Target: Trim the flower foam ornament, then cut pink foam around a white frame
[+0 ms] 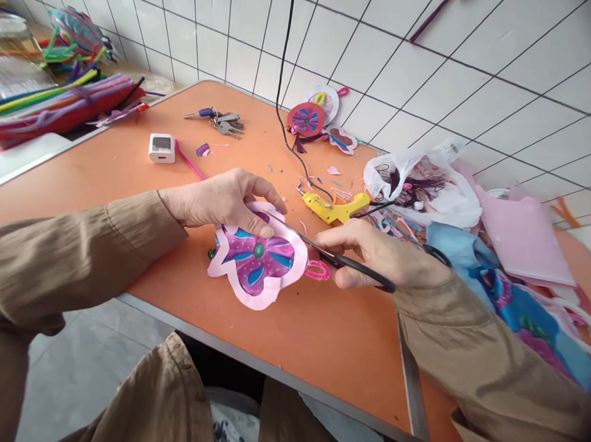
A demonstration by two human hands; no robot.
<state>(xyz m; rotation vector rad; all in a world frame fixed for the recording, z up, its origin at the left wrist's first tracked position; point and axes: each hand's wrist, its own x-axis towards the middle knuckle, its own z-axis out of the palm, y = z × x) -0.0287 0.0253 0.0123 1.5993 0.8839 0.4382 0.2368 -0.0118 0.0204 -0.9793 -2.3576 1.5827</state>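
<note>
My left hand (226,200) pinches the upper left edge of a scalloped pink-edged ornament (271,283), thumb lying on its front. The ornament has a purple and blue shiny pattern with a green bead in the middle. A fuzzy pink loop (318,270) sticks out at its right side, and a dark green bead shows at its left edge. In my right hand (368,249) is a pair of scissors with black handles (372,274). Their blades lie along the ornament's upper right edge, pointing up and left. Part of the handles is hidden by my fingers.
A yellow glue gun (334,207) with a black cord lies behind my right hand. Keys (226,122), a white charger (162,148), finished-looking ornaments (306,118) and paper scraps are spread about. A white plastic bag (452,194) and blue fabric (459,248) lie right; pipe cleaners (56,110) left.
</note>
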